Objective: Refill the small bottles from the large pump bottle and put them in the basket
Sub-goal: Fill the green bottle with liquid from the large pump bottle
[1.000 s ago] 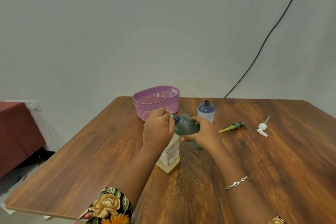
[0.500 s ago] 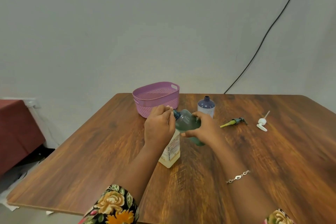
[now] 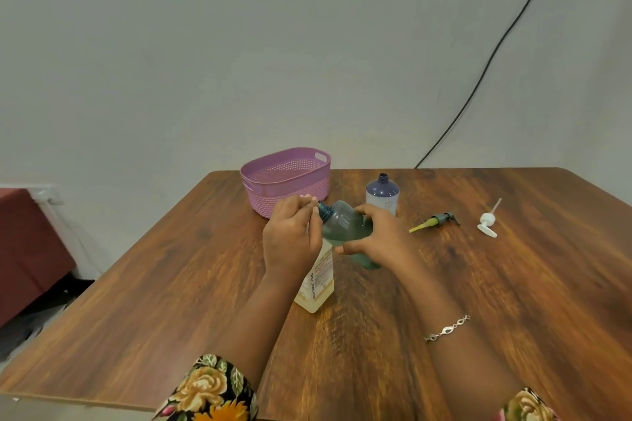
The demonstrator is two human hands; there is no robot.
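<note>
While the translucent green plastic bottle (image 3: 345, 225) is held tilted w/ its dark threaded neck pointing left, it is gripped round the body by the right hand (image 3: 383, 236), fingers & thumb wrapped on it. It is raised off the table, just above the pale cream labelled bottle (image 3: 319, 280). That one is stood upright on the brown wood-grain table (image 3: 171, 267), prob. so liquid can be passed mouth to mouth. The left hand (image 3: 290, 236) is curled over the cream bottle's top, fingertips by the green neck. Whether anything is gripped cannot be told, as the top is hidden; steadying is likely meant. Two pumps are laid aside at right, a green-and-yellow pump head (image 3: 434, 220) & a white pump head (image 3: 487, 220), so necks are open for pouring. An uncapped dark blue bottle (image 3: 382, 190) is stood behind, near the perforated lilac plastic basket (image 3: 290, 188), set close for finished bottles; none is seen in it.
</note>
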